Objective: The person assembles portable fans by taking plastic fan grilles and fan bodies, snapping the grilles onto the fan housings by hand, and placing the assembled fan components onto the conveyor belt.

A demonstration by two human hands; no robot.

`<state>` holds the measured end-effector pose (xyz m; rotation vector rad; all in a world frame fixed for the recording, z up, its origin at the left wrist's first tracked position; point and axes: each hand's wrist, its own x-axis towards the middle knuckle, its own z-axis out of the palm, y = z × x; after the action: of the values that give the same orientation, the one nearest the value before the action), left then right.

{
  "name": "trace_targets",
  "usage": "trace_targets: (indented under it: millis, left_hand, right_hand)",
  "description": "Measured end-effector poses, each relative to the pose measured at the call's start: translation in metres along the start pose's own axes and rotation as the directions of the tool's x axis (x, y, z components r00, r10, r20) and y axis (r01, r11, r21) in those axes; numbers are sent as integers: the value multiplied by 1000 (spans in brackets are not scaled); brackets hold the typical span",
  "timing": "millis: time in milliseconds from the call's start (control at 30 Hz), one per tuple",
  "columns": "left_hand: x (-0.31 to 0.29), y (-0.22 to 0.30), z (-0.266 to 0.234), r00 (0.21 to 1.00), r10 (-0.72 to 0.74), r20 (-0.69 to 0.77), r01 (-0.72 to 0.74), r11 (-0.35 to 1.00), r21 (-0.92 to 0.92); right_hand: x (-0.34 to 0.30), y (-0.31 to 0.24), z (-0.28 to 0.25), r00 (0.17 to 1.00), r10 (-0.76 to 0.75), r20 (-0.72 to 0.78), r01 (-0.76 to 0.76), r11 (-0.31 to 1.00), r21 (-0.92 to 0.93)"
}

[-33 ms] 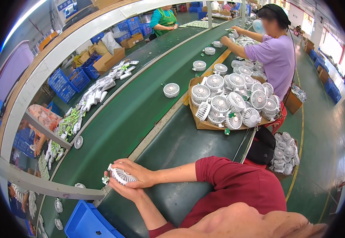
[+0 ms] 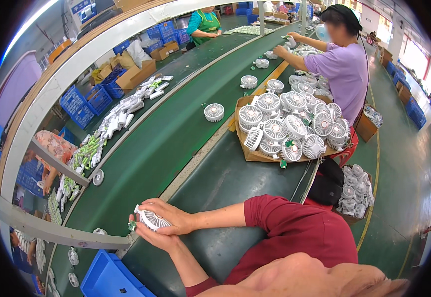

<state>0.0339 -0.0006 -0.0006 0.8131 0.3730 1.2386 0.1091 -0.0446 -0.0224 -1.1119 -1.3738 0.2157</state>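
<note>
Between my two hands, over the near edge of the belt, is a white round fan head (image 2: 151, 219) with a ribbed grille. My right hand (image 2: 176, 217) wraps over its top and near side with curled fingers. Beneath it, my left hand (image 2: 158, 239) supports the fan from below, its fingers partly hidden. A small green circuit board (image 2: 132, 225) sticks out by my left fingertips, beside the fan's edge.
A cardboard tray (image 2: 255, 157) heaped with white fan heads stands on the worktable (image 2: 215, 183). Single fans lie along the green belt (image 2: 141, 163). A metal frame bar (image 2: 77, 239) and blue bin (image 2: 109, 277) are close to my hands. A lilac-shirted co-worker (image 2: 342, 69) works beyond.
My hands and the fan head stay nearly in place; the small circuit board shifts very slightly. The lilac-shirted co-worker's hands have moved a little.
</note>
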Motion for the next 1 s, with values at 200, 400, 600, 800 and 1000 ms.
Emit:
trace_targets:
  millis: [200, 400, 600, 800, 1000]
  left_hand:
    - [14, -11, -21, 999, 5, 46, -2, 998, -58]
    - [24, -62, -56, 992, -98, 84, 64, 939, 338]
    - [17, -85, -63, 977, -26, 210, -105, 801, 590]
    - [16, -80, -65, 988, -32, 151, -59, 824, 563]
    - [18, -82, -66, 981, -52, 187, -70, 804, 590]
  right_hand:
    - [7, 2, -5, 996, 15, 87, -16, 1000, 2]
    - [17, 53, -47, 1000, -10, -11, 5, 930, -368]
    - [-6, 100, -109, 892, 103, -440, -427, 509, -747]
    - [2, 88, -71, 970, -61, -234, -115, 735, -668]
    - [-3, 110, -64, 975, 82, -208, -182, 833, -522]
